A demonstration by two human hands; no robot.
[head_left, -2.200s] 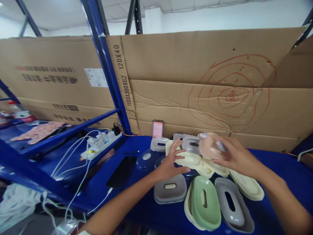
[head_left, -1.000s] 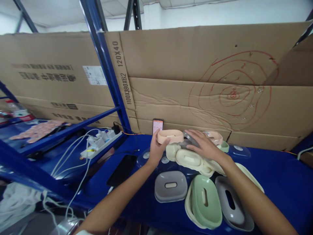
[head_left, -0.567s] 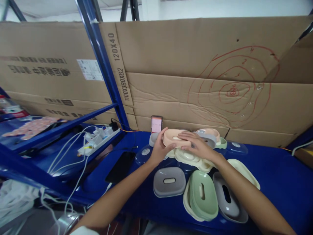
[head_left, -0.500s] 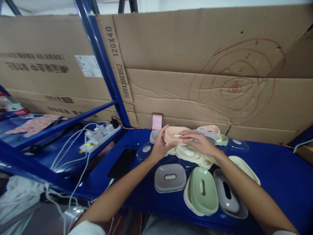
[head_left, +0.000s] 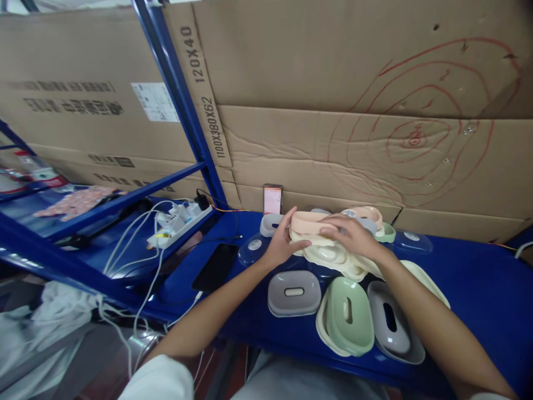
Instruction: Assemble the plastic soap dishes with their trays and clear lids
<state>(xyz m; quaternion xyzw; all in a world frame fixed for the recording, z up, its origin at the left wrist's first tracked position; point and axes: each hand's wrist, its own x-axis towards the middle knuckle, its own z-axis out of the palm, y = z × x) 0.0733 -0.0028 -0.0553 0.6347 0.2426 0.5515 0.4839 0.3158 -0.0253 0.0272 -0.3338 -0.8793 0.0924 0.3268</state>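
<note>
Both hands are raised over the pile at the back of the table, on a peach oval soap dish (head_left: 307,224). My left hand (head_left: 283,243) grips its left end, thumb in front and fingers behind. My right hand (head_left: 352,236) closes on its right side, fingers over the front rim. The dish is tipped, its side wall towards me. Just beneath it lie cream dish parts (head_left: 328,254), partly hidden by the hands. Nearer me are a grey dish (head_left: 294,303), a green dish (head_left: 360,333) resting in a cream one, and a darker grey dish (head_left: 385,297).
A lit phone (head_left: 272,199) leans on the cardboard wall (head_left: 258,128). Another phone (head_left: 214,268), dark, lies at the left near a power strip (head_left: 179,226) with white cables. Clear lids (head_left: 412,241) and a second peach dish (head_left: 368,214) sit behind. A blue shelf post (head_left: 179,100) rises at left.
The peach dish has tipped from showing its slotted face to showing its side wall. My right fingers have moved from its face to its rim. The whole view has shifted slightly.
</note>
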